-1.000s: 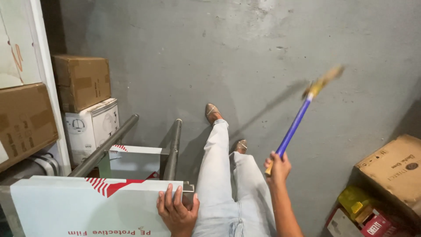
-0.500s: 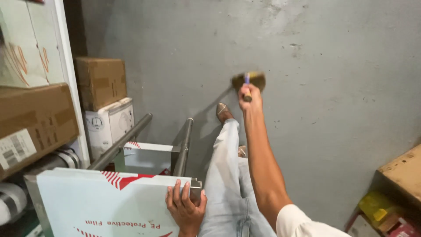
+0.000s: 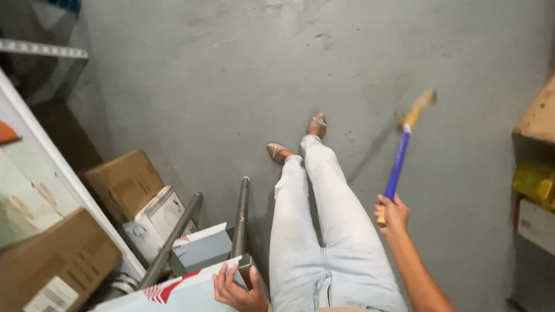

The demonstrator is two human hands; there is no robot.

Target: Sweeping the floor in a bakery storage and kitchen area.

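Looking down from head height, a person's right hand [image 3: 392,211] is curled tight around the lower end of a broom [image 3: 403,151], fingers wrapped fully about its smooth blue handle. That handle slants up and away from the hand toward a yellow collar and a straw-coloured bristle head, which is blurred so its shape is hard to make out. The broom stands to the right of the person's two legs in pale, faded denim [image 3: 324,231], its head over the grey concrete floor [image 3: 231,75], which is matte, scuffed and blotchy.

The left hand [image 3: 236,288] lies left of the legs, fingers spread flat and pressed on the corner of a white box [image 3: 179,294] with red stripes; the box is cut off by the bottom edge. Two dull grey metal tubes [image 3: 239,216] slope up from that box, side by side. Further left of the legs sit three brown cardboard cartons [image 3: 124,180], one partly hidden, and one white carton [image 3: 153,222] wedged beside a slanted white shelf post [image 3: 69,185].

Two pointed beige flat shoes [image 3: 317,124] show at the far end of the legs. Right of the broom, yellow and tan boxes [image 3: 535,179] are cropped by the frame.
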